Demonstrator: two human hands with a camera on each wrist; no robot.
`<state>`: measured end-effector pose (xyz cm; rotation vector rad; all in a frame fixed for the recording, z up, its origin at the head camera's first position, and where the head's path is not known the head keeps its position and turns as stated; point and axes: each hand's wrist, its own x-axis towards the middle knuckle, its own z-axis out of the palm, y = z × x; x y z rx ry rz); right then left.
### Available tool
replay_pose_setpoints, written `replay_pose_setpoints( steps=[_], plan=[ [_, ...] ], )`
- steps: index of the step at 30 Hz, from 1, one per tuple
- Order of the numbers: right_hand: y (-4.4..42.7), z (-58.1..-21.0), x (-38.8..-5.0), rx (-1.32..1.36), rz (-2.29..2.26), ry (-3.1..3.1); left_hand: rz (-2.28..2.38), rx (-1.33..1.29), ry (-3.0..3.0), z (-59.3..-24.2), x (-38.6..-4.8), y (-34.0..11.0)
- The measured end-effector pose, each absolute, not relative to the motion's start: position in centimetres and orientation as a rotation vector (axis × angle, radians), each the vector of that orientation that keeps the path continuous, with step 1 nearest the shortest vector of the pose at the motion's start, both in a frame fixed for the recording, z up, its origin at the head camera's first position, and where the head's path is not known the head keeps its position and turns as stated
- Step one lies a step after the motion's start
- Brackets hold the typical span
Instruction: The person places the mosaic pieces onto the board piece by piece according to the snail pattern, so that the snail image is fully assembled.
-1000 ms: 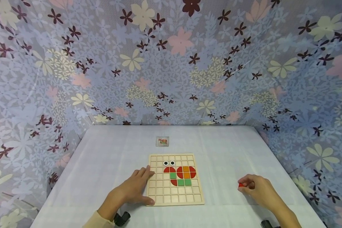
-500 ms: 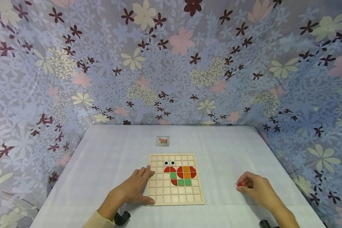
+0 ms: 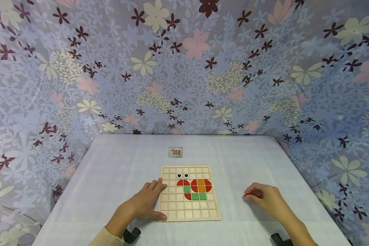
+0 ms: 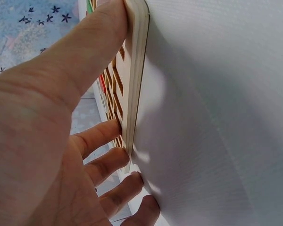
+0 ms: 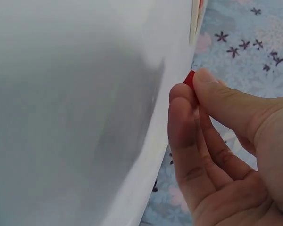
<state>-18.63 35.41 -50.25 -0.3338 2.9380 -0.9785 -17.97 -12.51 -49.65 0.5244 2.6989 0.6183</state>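
Observation:
A wooden grid board [image 3: 184,215] lies on the white table in the head view. Red rounded pieces [image 3: 194,186], orange squares [image 3: 201,186], green squares [image 3: 195,196] and two round eye pieces [image 3: 186,175] sit in its cells. My left hand [image 3: 146,201] rests along the board's left edge, its thumb on the near corner and fingertips touching the side. Right of the board, my right hand [image 3: 269,200] is raised above the table. It pinches a small red piece [image 5: 190,79] between thumb and fingers, which cover most of it; its full shape is hidden.
A small picture card [image 3: 175,152] showing a similar coloured figure on a grid lies behind the board. White cloth covers the table [image 3: 126,150]. A flowered curtain [image 3: 184,85] surrounds its back and sides. Black wrist devices [image 3: 131,235] show below the hands.
My right hand has moved left toward the board, carrying the red piece, which has turned nearly edge-on in the head view. The left hand and the board have stayed put.

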Motion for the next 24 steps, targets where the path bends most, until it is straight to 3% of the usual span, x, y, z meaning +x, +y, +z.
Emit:
replay_pose_setpoints(
  steps=[24],
  plan=[
    [27.9, -50.1, -20.1, -0.758, -1.062, 2.796, 0.620, 0.522, 2.698, -49.7, -17.9, -12.5]
  ],
)
